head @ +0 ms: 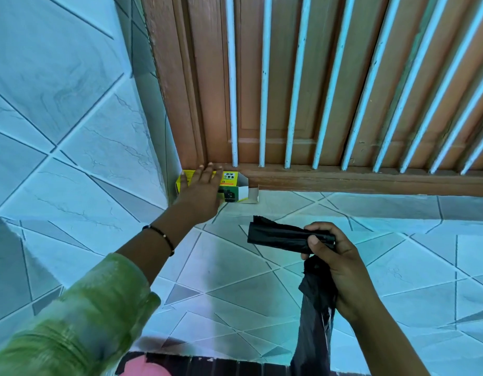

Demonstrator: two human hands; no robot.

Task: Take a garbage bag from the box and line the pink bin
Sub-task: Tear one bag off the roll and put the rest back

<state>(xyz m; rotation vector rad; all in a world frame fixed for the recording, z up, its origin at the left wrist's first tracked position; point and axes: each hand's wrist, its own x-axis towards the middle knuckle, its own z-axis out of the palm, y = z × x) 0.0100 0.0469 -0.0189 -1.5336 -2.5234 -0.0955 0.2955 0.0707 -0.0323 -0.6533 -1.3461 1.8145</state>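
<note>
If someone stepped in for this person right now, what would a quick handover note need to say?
Left hand: open, fingers straight, lying on the yellow bag box in the corner by the wooden door.
Right hand: grips a black garbage bag, still mostly folded, one end hanging down.
Done: a bag is out of the box, whose end flap stands open.
Left: unfold the bag and line the pink bin, only a pink edge of which shows at the bottom of the view.

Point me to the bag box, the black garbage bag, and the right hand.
bag box (230, 185): head view, on its yellow-and-green printed face beside the open flap.
black garbage bag (275, 234): head view, on the folded end.
right hand (338, 264): head view, on the back of the hand.
</note>
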